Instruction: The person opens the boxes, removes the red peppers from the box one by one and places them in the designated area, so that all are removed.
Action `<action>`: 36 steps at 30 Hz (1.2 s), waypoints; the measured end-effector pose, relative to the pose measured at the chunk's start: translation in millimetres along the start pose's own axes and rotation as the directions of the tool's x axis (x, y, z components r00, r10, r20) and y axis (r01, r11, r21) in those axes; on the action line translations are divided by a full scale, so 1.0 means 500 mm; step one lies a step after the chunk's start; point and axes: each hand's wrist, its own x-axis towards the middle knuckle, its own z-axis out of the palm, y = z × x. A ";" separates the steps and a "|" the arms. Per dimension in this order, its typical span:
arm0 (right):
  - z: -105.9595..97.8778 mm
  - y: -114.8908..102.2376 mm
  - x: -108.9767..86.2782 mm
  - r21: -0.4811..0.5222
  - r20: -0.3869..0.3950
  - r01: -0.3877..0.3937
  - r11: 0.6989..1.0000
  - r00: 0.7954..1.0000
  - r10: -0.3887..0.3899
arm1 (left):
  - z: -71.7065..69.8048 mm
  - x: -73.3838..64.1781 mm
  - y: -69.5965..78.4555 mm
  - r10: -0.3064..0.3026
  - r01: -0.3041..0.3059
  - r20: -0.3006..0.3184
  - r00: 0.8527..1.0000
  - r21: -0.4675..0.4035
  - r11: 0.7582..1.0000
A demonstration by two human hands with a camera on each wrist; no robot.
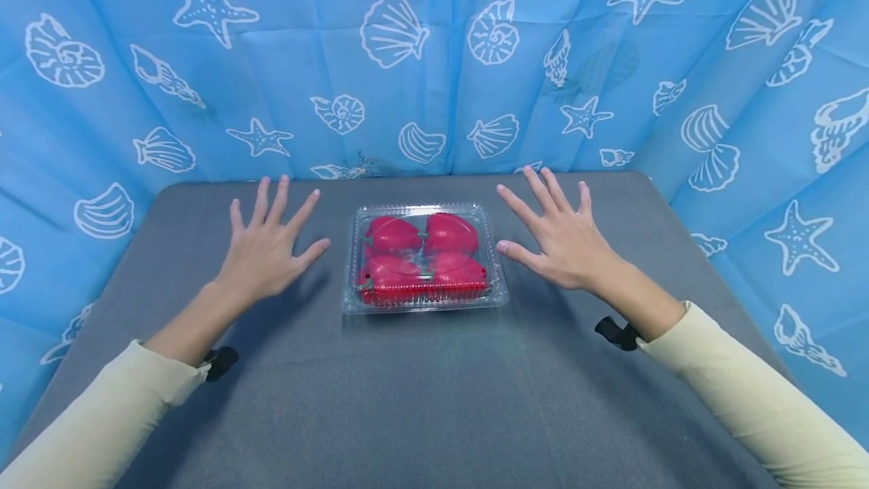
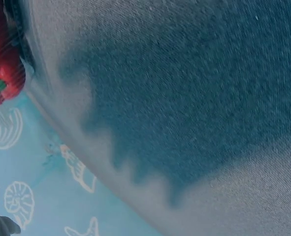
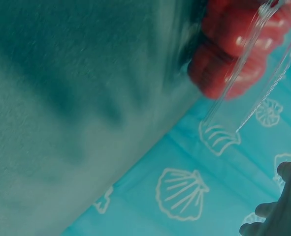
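Note:
A clear plastic clamshell box (image 1: 501,297) with its lid down sits on the grey table, holding several red bell peppers (image 1: 451,235) with green stems. To the left of it, my left hand (image 1: 265,253) hovers with fingers spread, touching nothing. My right hand (image 1: 565,246) is spread likewise on the other side, its thumb close to the box's right edge. In the left wrist view, a red pepper (image 2: 10,73) shows at the upper left and some fingertips at the lower left corner. The right wrist view catches peppers (image 3: 229,69) behind the clear plastic.
The grey table (image 1: 421,398) ends at a far edge just behind the box. A blue curtain (image 1: 448,81) printed with white shells and starfish hangs behind it and along both sides. Small black devices (image 1: 616,334) are worn under both wrists, beside cream sleeves.

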 end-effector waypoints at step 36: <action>0.056 -0.110 -0.020 0.113 0.003 0.555 0.824 0.829 -0.559 | 0.021 -0.018 0.060 0.065 0.067 0.300 0.952 -0.410 0.909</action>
